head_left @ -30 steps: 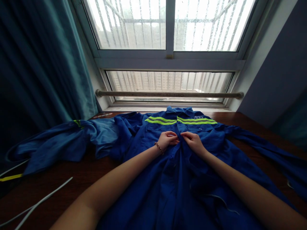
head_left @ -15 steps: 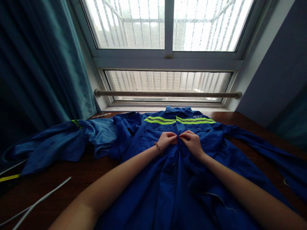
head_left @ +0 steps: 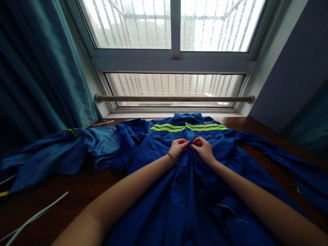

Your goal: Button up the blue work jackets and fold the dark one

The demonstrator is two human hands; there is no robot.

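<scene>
A blue work shirt (head_left: 164, 164) with yellow reflective stripes across the chest lies face up on a dark wooden table (head_left: 82, 191), collar toward the window. My left hand (head_left: 178, 147), a bead bracelet on its wrist, pinches the left edge of the shirt's front opening. My right hand (head_left: 203, 148) pinches the right edge. The fingertips of both hands meet at the placket, just below the stripes. Both sleeves are spread out to the sides.
A second blue garment (head_left: 58, 153) lies crumpled on the table at the left. White cables (head_left: 33, 217) run across the near left corner. A teal curtain (head_left: 38, 68) hangs at the left. A window with a metal rail (head_left: 174, 99) stands behind the table.
Both hands stay pinched together at the shirt's front opening, shifting slightly toward the collar. The camera view has drifted a little to the right.
</scene>
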